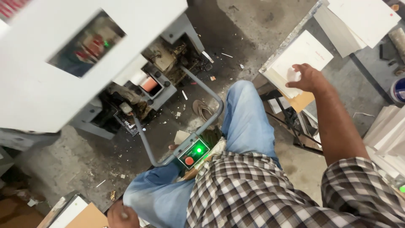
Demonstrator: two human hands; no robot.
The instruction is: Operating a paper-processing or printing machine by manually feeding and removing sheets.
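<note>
My right hand point(307, 77) reaches out to the right and rests with spread fingers on the top white card of a stack point(301, 57) on a low stand. My left hand point(122, 216) is low at the bottom edge, next to my left knee, closed beside a white and brown sheet point(78, 213); whether it grips anything is hidden. I sit in blue jeans and a checked shirt facing a grey machine point(63, 63). A small control box point(193, 153) with a lit green lamp and a red button hangs on a bent grey tube between my knees.
More white cards point(363, 19) lie on a table at the top right, with further stacks point(390, 131) at the right edge. The concrete floor point(253, 25) is littered with paper scraps. A dark metal frame point(291, 122) stands beside my right leg.
</note>
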